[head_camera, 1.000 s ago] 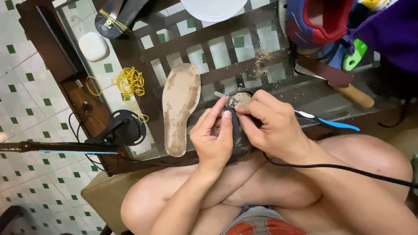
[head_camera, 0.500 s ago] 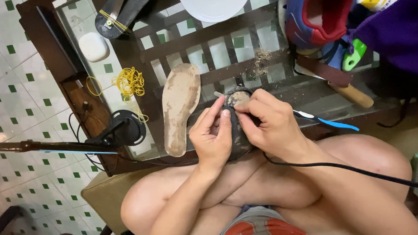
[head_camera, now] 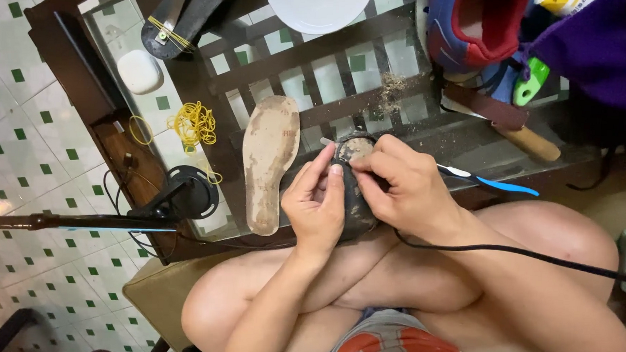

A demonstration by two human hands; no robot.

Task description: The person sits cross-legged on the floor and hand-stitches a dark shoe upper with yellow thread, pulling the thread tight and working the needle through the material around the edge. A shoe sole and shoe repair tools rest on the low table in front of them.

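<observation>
left hand (head_camera: 317,208) cupped the dark shoe (head_camera: 351,192) over the lap, at the table (head_camera: 70,49) edge. right hand (head_camera: 405,191) pinched a blue-handled tool (head_camera: 494,184) at its heel. shoe looked light, flexible; best gripped round the body. worn insole (head_camera: 269,163) lay just beside.

The glass-topped, dark-framed surface (head_camera: 84,50) carries a worn insole (head_camera: 269,163) lying flat, a heap of yellow rubber bands (head_camera: 194,123) beside it, a white soap-like block (head_camera: 139,71), and a white round plate (head_camera: 317,3).
</observation>
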